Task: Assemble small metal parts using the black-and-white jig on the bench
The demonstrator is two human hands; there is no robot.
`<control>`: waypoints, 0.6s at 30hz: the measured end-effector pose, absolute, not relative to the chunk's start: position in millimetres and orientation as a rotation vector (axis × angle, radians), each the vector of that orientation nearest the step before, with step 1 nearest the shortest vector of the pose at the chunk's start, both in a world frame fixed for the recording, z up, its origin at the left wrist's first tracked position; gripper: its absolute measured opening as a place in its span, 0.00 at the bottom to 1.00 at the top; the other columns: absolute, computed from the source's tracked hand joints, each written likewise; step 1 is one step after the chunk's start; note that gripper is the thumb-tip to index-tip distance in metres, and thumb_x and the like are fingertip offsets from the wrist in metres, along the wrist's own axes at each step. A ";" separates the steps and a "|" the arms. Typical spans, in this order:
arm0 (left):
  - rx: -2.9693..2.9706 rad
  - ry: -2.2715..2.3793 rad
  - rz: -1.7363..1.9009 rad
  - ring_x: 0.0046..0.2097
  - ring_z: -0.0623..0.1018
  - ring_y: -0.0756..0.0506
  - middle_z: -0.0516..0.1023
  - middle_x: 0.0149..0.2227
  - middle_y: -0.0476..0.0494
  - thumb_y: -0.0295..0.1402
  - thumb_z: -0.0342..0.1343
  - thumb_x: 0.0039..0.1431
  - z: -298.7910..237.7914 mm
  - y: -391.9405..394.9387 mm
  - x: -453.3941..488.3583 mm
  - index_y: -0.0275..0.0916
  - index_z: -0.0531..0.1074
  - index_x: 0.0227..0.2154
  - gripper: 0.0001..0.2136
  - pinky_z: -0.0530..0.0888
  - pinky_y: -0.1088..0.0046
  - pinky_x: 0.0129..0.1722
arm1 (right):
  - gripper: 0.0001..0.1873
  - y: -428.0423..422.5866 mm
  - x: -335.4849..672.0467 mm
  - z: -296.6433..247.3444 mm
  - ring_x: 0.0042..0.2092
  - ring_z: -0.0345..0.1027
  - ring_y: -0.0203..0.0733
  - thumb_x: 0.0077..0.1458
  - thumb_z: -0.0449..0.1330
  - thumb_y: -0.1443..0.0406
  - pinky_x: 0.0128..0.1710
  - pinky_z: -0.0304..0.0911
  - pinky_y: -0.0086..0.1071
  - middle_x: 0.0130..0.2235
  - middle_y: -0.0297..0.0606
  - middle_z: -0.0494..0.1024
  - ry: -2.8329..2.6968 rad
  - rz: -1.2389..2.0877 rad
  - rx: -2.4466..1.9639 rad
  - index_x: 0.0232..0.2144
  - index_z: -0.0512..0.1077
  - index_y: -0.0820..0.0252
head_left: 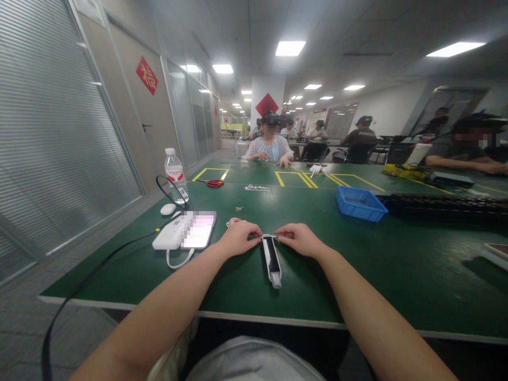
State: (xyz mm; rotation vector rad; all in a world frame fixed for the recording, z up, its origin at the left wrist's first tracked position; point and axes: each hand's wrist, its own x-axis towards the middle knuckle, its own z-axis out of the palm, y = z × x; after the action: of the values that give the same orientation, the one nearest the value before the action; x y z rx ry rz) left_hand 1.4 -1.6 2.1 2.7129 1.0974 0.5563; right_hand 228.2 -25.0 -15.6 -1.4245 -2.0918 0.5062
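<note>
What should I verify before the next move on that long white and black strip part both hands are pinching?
1. Left hand on the far end of the long white and black strip part: ok.
2. Right hand on the same end: ok.
3. Part flat on the green table mat: ok.
4. Smartphone with lit screen apart from the part: ok.
5. Firmness of finger grip: cannot tell.
</note>
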 end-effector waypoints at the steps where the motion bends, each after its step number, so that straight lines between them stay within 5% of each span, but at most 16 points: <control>1: 2.713 1.100 0.557 0.41 0.74 0.45 0.77 0.35 0.51 0.35 0.53 0.54 2.0 -1.6 1.4 0.43 0.73 0.33 0.06 0.54 0.62 0.47 | 0.14 -25.3 228.0 -14.9 0.25 0.61 0.33 0.49 0.57 0.62 0.27 0.58 0.28 0.27 0.36 0.74 -2.080 0.514 -1.433 0.36 0.76 0.63; 18: 2.722 1.104 0.558 0.40 0.74 0.45 0.78 0.35 0.51 0.35 0.53 0.54 2.9 -2.0 1.9 0.43 0.73 0.34 0.07 0.55 0.63 0.47 | 0.09 -21.0 232.4 -21.1 0.30 0.63 0.34 0.51 0.55 0.68 0.32 0.59 0.29 0.30 0.36 0.73 -2.154 0.384 -1.330 0.31 0.76 0.60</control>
State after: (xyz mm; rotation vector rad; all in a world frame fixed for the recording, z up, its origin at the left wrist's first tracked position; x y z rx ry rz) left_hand 1.9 -2.0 2.9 2.7225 1.1038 0.5576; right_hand 232.4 -21.0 -21.1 -1.3298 -2.1540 0.3836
